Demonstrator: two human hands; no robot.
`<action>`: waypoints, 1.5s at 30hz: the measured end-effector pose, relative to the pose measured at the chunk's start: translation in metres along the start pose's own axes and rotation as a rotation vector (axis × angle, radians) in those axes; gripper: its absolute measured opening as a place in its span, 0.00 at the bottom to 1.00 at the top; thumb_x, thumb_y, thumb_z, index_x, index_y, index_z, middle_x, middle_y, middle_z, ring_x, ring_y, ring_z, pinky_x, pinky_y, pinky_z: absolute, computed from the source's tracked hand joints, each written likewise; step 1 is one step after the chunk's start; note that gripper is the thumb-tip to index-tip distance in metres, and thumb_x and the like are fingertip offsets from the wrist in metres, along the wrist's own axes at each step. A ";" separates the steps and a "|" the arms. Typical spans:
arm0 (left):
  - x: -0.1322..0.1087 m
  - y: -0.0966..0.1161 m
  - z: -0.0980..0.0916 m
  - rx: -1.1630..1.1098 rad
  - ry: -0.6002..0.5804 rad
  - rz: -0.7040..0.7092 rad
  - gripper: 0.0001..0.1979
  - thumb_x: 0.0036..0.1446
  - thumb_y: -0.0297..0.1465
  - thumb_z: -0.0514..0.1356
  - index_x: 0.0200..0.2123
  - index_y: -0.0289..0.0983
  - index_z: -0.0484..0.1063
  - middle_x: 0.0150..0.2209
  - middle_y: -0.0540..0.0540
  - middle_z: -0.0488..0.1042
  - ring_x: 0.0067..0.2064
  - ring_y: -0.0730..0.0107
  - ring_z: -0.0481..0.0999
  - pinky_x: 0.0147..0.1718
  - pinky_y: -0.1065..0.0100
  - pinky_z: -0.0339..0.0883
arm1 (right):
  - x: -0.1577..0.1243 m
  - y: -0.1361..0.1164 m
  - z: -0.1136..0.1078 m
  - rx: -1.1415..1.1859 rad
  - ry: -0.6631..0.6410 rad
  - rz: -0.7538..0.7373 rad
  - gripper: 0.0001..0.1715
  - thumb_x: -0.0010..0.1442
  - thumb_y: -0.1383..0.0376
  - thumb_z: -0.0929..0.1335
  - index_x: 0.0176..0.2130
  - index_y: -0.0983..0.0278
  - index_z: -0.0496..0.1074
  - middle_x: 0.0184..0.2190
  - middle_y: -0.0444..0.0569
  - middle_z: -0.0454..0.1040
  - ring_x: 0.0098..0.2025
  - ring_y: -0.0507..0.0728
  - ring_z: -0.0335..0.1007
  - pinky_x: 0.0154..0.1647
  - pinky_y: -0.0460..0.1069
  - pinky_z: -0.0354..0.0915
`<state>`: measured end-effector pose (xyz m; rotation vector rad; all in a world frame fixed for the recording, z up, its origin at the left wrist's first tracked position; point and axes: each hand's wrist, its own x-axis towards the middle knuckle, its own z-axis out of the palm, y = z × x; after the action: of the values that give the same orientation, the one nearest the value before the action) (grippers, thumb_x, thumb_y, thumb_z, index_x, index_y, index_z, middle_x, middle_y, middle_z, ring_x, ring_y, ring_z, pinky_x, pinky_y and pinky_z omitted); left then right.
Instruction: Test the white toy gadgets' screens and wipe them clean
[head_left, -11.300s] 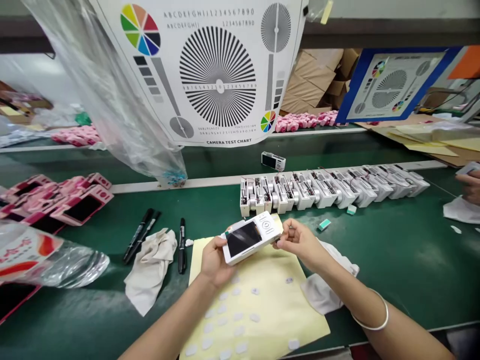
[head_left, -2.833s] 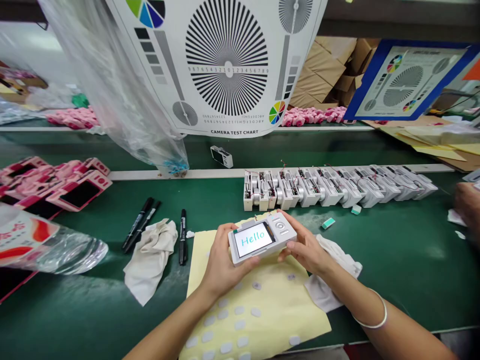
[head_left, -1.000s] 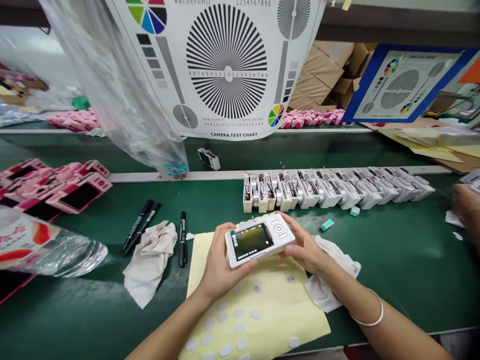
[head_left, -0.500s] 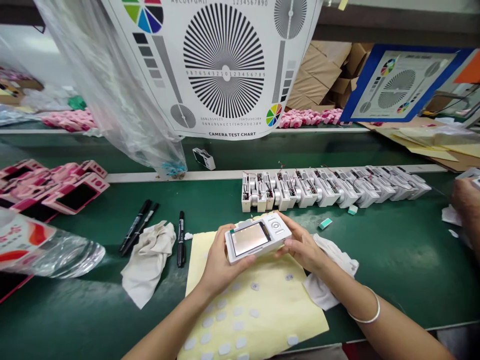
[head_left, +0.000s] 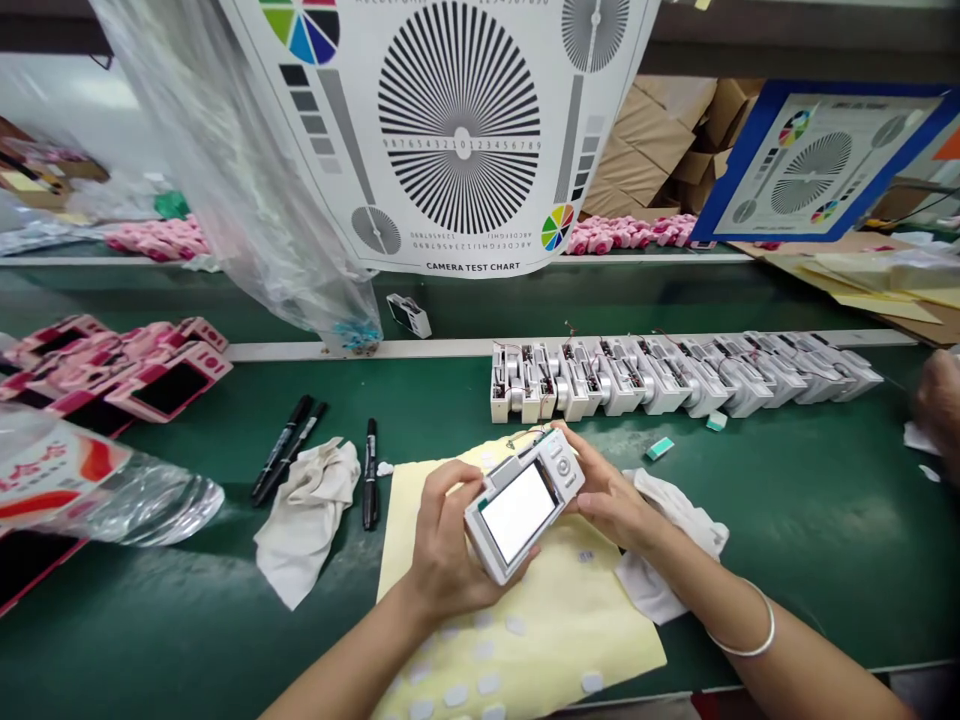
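Note:
A white digital camera (head_left: 523, 508) is held tilted above a yellow sheet (head_left: 570, 640), its lit screen facing me and glowing almost white. My left hand (head_left: 450, 545) grips its left end, the thumb along the lower edge and bent fingers at the upper left corner. At the button end, my right hand (head_left: 604, 490) closes on the camera, with some fingers hidden behind it. Small pale stickers (head_left: 489, 684) dot the sheet below. A white cloth (head_left: 675, 530) lies under my right wrist.
A row of opened white camera bodies (head_left: 652, 375) stands behind. To the left are black markers (head_left: 370, 475), another cloth (head_left: 307, 515), a plastic bottle (head_left: 112, 480) and pink cameras (head_left: 169, 385). A camera test chart (head_left: 461, 140) hangs ahead. Another person's hand (head_left: 941, 400) shows at right.
The camera has turned so its button end points up and to the right. Its screen went from a dim beige to bright white. My left fingers now bend over its upper corner.

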<state>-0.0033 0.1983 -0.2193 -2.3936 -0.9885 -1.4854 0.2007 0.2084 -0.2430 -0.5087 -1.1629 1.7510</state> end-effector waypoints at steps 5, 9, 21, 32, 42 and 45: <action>0.000 0.003 0.000 0.045 0.034 0.097 0.27 0.45 0.40 0.61 0.45 0.32 0.58 0.39 0.38 0.61 0.39 0.58 0.67 0.35 0.61 0.68 | 0.000 0.004 -0.004 -0.081 0.025 0.021 0.40 0.51 0.64 0.70 0.59 0.52 0.53 0.57 0.50 0.58 0.50 0.58 0.64 0.41 0.50 0.68; -0.001 0.002 -0.001 0.022 0.038 0.102 0.26 0.45 0.38 0.62 0.44 0.30 0.58 0.39 0.37 0.61 0.40 0.58 0.66 0.36 0.60 0.68 | 0.000 0.002 -0.005 -0.049 0.007 0.020 0.38 0.52 0.64 0.70 0.59 0.50 0.55 0.56 0.48 0.61 0.48 0.57 0.66 0.40 0.48 0.69; 0.000 -0.008 0.000 -0.177 -0.153 -0.294 0.21 0.47 0.45 0.58 0.36 0.34 0.61 0.38 0.41 0.62 0.42 0.60 0.65 0.36 0.62 0.67 | 0.000 -0.006 0.005 -0.024 0.103 -0.026 0.35 0.48 0.67 0.71 0.55 0.52 0.61 0.51 0.49 0.65 0.33 0.51 0.71 0.31 0.47 0.70; -0.007 -0.008 0.011 -0.305 -0.227 -0.553 0.26 0.45 0.50 0.58 0.39 0.35 0.62 0.38 0.41 0.65 0.40 0.58 0.70 0.36 0.59 0.68 | 0.002 0.003 0.007 -0.016 0.241 -0.109 0.33 0.48 0.61 0.72 0.53 0.57 0.63 0.33 0.45 0.71 0.24 0.48 0.65 0.22 0.44 0.62; -0.016 -0.007 0.020 -0.299 -0.203 -0.590 0.27 0.46 0.48 0.58 0.42 0.35 0.61 0.40 0.41 0.66 0.41 0.58 0.71 0.37 0.59 0.68 | 0.005 0.005 0.011 0.034 0.348 -0.124 0.32 0.45 0.60 0.73 0.50 0.57 0.65 0.36 0.43 0.71 0.24 0.47 0.66 0.22 0.43 0.64; -0.010 -0.014 0.012 -0.094 -0.099 -0.425 0.22 0.46 0.45 0.60 0.38 0.35 0.61 0.38 0.41 0.64 0.40 0.59 0.69 0.36 0.60 0.67 | 0.009 0.002 0.017 0.117 0.375 -0.039 0.30 0.44 0.62 0.74 0.46 0.56 0.63 0.40 0.43 0.71 0.29 0.50 0.72 0.29 0.46 0.69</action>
<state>-0.0057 0.2101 -0.2370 -2.4467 -1.5631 -1.5799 0.1828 0.2075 -0.2358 -0.7028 -0.7965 1.5935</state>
